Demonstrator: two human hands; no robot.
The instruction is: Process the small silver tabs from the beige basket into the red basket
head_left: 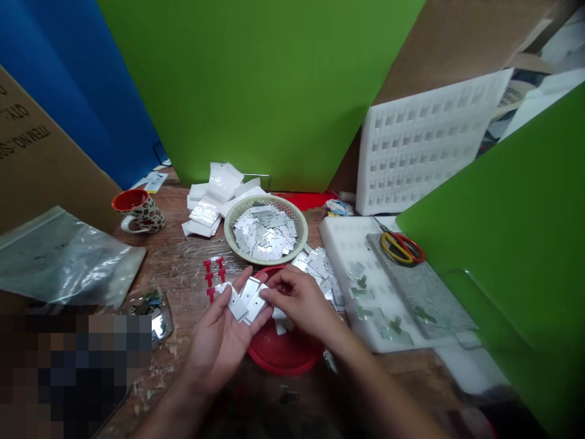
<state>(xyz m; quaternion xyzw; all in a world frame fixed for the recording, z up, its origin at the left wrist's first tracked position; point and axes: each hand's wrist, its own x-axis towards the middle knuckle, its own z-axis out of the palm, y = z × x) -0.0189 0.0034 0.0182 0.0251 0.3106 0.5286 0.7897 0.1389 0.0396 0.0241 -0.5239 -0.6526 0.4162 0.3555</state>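
Note:
Several small white rectangular plates with holes (250, 297) lie fanned out in my left hand (214, 344), its palm turned up and its thumb pressed on them. My right hand (304, 300) pinches the edge of the rightmost plate between thumb and fingertips. Beneath both hands is a red round basket (287, 360), partly hidden, with a few similar plates (281, 321) in it. Just beyond stands a pale round basket (230, 241) heaped with flat silvery-white plates (265, 231). More loose plates (320, 268) are spread to its right.
Red T-shaped pieces (209, 278) lie left of my hands. A patterned mug (139, 210) and a clear plastic bag (64, 256) are farther left. At right, scissors (402, 248) rest on a grey slab (434, 305) beside white foam (338, 244). Green panels (260, 85) rise behind.

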